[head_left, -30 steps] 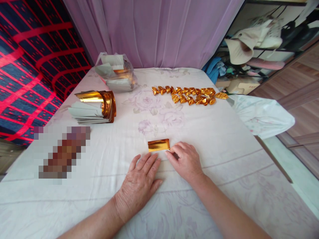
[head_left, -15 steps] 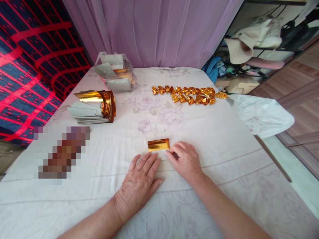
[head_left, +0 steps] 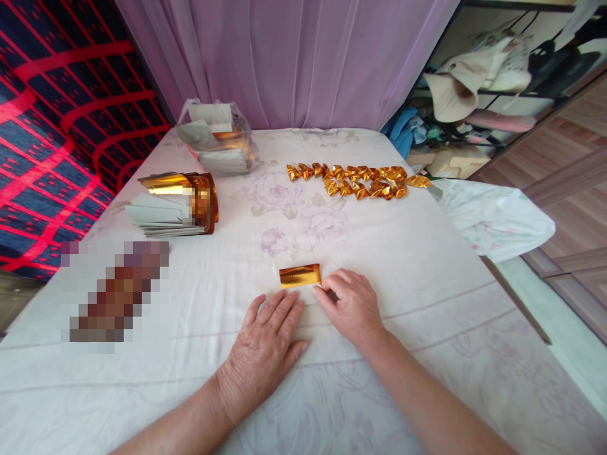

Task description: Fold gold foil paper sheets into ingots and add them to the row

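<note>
Person at a bed or table covered with a pale floral sheet (head_left: 427,265); both bare forearms come in from the bottom edge.

Left hand (head_left: 265,351), lower centre: lies palm down, flat on the sheet, fingers spread and pointing up the frame. Holds nothing. Fingertips stop just short of the foil piece, not touching it.

Right hand (head_left: 353,306), just right of centre: knuckles up, fingers loosely curled. Its fingertips (head_left: 318,292) meet the right lower corner of the foil piece. Whether they pinch the edge or only rest against it I cannot tell; nothing is lifted.

Foil piece (head_left: 300,276): small gold rectangle, folded flat, long side across the frame, lying on the sheet at the centre, directly above the gap between the two hands.

Around them:
- Upper centre to upper right: folded gold pieces (head_left: 358,179) laid in roughly two rows, touching one another, well apart from the hands.
- Upper left: stack of foil sheets (head_left: 165,205), grey-white backs showing, gold faces curling over the top and right end; part of it is blurred out.
- Behind the stack, near the curtain (head_left: 294,63): clear plastic bag (head_left: 215,139) with more sheets inside.
- Left middle: a blurred-out patch, contents unreadable.
- Right edge: white cloth (head_left: 497,218) hanging off the corner.
</note>
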`<state>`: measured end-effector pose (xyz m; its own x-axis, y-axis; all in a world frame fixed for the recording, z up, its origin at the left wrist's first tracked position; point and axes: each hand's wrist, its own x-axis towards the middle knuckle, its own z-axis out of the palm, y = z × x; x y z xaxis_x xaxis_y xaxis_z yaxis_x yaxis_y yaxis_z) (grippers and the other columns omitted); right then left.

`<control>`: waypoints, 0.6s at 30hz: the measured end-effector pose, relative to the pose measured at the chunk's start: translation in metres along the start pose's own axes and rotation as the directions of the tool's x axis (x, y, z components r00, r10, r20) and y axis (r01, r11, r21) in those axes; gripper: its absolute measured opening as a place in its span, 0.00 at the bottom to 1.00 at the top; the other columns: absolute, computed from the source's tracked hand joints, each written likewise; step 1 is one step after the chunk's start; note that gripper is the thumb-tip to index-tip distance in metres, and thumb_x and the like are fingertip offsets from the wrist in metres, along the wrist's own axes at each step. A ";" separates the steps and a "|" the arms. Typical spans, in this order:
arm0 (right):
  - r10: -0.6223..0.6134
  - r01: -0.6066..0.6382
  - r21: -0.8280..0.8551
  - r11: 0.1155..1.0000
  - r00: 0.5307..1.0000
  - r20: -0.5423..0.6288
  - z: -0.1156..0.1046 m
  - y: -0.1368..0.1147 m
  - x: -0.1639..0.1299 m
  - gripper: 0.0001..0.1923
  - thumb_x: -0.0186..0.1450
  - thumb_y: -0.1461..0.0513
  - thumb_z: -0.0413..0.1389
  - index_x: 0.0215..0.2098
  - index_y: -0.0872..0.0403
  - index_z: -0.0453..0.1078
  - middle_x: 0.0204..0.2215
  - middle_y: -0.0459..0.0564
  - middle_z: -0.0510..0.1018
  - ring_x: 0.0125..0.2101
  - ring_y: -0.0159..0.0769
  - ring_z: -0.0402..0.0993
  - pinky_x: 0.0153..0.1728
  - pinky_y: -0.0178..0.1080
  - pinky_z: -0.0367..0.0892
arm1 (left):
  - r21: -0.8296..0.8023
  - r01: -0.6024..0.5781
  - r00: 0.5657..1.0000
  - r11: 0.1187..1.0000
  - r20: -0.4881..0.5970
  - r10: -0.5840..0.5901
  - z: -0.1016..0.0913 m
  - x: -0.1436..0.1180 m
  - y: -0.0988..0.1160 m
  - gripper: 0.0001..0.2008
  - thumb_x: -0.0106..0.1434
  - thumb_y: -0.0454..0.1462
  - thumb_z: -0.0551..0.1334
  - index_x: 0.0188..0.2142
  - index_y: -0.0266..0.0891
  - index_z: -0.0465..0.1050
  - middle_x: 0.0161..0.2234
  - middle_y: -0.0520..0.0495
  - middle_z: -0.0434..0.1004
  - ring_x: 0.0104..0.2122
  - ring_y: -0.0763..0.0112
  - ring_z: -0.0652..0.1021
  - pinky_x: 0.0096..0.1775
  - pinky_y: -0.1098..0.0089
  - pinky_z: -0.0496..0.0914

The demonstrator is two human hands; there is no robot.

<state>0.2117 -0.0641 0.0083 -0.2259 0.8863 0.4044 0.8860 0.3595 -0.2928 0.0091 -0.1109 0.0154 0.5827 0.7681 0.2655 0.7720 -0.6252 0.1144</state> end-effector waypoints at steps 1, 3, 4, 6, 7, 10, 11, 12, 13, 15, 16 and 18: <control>0.000 0.000 -0.001 1.000 1.000 0.001 0.000 0.000 0.000 0.14 0.66 0.59 0.55 0.23 0.51 0.67 0.24 0.45 0.72 0.30 0.35 0.68 0.35 0.38 0.56 | -0.003 0.004 1.000 1.000 0.004 -0.004 0.000 0.000 0.000 0.23 0.70 0.45 0.54 0.59 0.37 0.66 0.58 0.40 0.71 0.58 0.55 0.69 0.58 0.52 0.60; 0.001 -0.001 -0.007 1.000 1.000 0.004 -0.001 0.000 0.000 0.14 0.66 0.59 0.55 0.23 0.51 0.67 0.24 0.45 0.72 0.29 0.34 0.68 0.35 0.38 0.55 | -0.008 0.011 1.000 1.000 0.012 -0.011 0.000 0.000 0.000 0.23 0.69 0.46 0.54 0.59 0.38 0.66 0.58 0.40 0.71 0.58 0.55 0.69 0.59 0.51 0.59; 0.002 -0.002 -0.011 1.000 1.000 0.008 -0.001 0.000 0.000 0.14 0.67 0.59 0.55 0.23 0.51 0.67 0.24 0.45 0.72 0.29 0.34 0.68 0.35 0.38 0.55 | -0.009 0.011 1.000 1.000 0.015 -0.011 0.000 0.000 0.000 0.23 0.69 0.46 0.54 0.60 0.38 0.66 0.58 0.40 0.71 0.58 0.55 0.69 0.59 0.51 0.59; 0.006 -0.006 -0.020 1.000 1.000 0.010 -0.001 -0.001 0.000 0.14 0.67 0.58 0.55 0.23 0.51 0.68 0.23 0.45 0.72 0.29 0.34 0.68 0.35 0.38 0.55 | -0.008 0.011 1.000 1.000 0.018 -0.010 0.000 0.000 0.000 0.23 0.69 0.46 0.55 0.60 0.39 0.65 0.58 0.40 0.71 0.58 0.55 0.69 0.59 0.51 0.59; 0.008 -0.008 -0.022 1.000 1.000 0.009 -0.001 -0.001 0.000 0.14 0.66 0.58 0.55 0.23 0.51 0.68 0.23 0.45 0.72 0.29 0.34 0.68 0.35 0.38 0.55 | -0.007 0.011 1.000 1.000 0.019 -0.011 0.000 0.000 0.000 0.23 0.69 0.46 0.55 0.60 0.39 0.65 0.58 0.40 0.71 0.58 0.55 0.69 0.59 0.51 0.59; 0.011 -0.012 -0.026 1.000 1.000 -0.003 0.000 -0.001 0.000 0.14 0.66 0.58 0.55 0.23 0.51 0.67 0.23 0.45 0.72 0.29 0.34 0.68 0.34 0.38 0.55 | -0.001 0.011 1.000 1.000 0.016 -0.011 0.000 0.000 0.000 0.23 0.69 0.46 0.54 0.60 0.38 0.66 0.58 0.40 0.71 0.57 0.55 0.69 0.59 0.51 0.59; 0.010 -0.011 -0.027 1.000 1.000 -0.006 0.000 -0.001 0.000 0.14 0.67 0.58 0.55 0.23 0.51 0.67 0.23 0.45 0.72 0.29 0.34 0.68 0.34 0.38 0.55 | 0.001 0.009 1.000 1.000 0.014 -0.009 0.000 0.000 0.000 0.23 0.69 0.46 0.54 0.59 0.38 0.66 0.58 0.41 0.71 0.57 0.55 0.69 0.59 0.51 0.59; 0.011 -0.011 -0.028 1.000 1.000 -0.008 0.000 -0.001 0.000 0.14 0.67 0.58 0.55 0.23 0.51 0.67 0.23 0.45 0.72 0.29 0.34 0.68 0.34 0.38 0.55 | 0.002 0.007 1.000 1.000 0.012 -0.007 0.000 0.001 0.000 0.23 0.69 0.46 0.54 0.59 0.38 0.66 0.58 0.41 0.71 0.57 0.55 0.70 0.59 0.51 0.59; 0.011 -0.011 -0.028 1.000 1.000 -0.010 0.000 -0.001 0.000 0.14 0.67 0.58 0.55 0.23 0.51 0.67 0.23 0.45 0.72 0.29 0.34 0.68 0.34 0.38 0.55 | 0.002 0.004 1.000 1.000 0.011 -0.004 0.000 0.001 0.000 0.23 0.69 0.46 0.55 0.59 0.38 0.66 0.58 0.41 0.71 0.57 0.55 0.70 0.59 0.51 0.59; 0.011 -0.012 -0.029 1.000 1.000 -0.013 0.000 -0.001 0.001 0.14 0.66 0.58 0.55 0.23 0.51 0.67 0.23 0.45 0.72 0.29 0.34 0.68 0.34 0.38 0.55 | 0.004 0.003 1.000 1.000 0.011 -0.003 -0.001 0.001 0.000 0.23 0.69 0.46 0.55 0.58 0.38 0.67 0.58 0.42 0.71 0.57 0.55 0.70 0.58 0.51 0.59; 0.013 -0.013 -0.029 0.999 1.000 -0.015 0.001 -0.001 0.001 0.14 0.66 0.58 0.55 0.23 0.51 0.66 0.23 0.45 0.72 0.29 0.34 0.68 0.34 0.38 0.55 | 0.005 0.004 1.000 1.000 0.012 -0.004 -0.001 0.001 0.000 0.23 0.69 0.47 0.55 0.58 0.38 0.67 0.58 0.42 0.71 0.57 0.55 0.70 0.58 0.51 0.59; 0.014 -0.015 -0.029 0.999 1.000 -0.016 0.001 -0.001 0.001 0.14 0.66 0.58 0.55 0.23 0.51 0.66 0.23 0.45 0.72 0.29 0.34 0.68 0.34 0.38 0.55 | 0.006 0.009 1.000 1.000 0.016 -0.010 -0.001 0.001 0.000 0.23 0.69 0.46 0.55 0.58 0.38 0.67 0.58 0.42 0.71 0.57 0.55 0.70 0.58 0.51 0.59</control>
<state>0.2100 -0.0638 0.0084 -0.2069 0.8867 0.4136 0.9006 0.3378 -0.2736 0.0099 -0.1102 0.0171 0.5792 0.7762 0.2491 0.7790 -0.6171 0.1115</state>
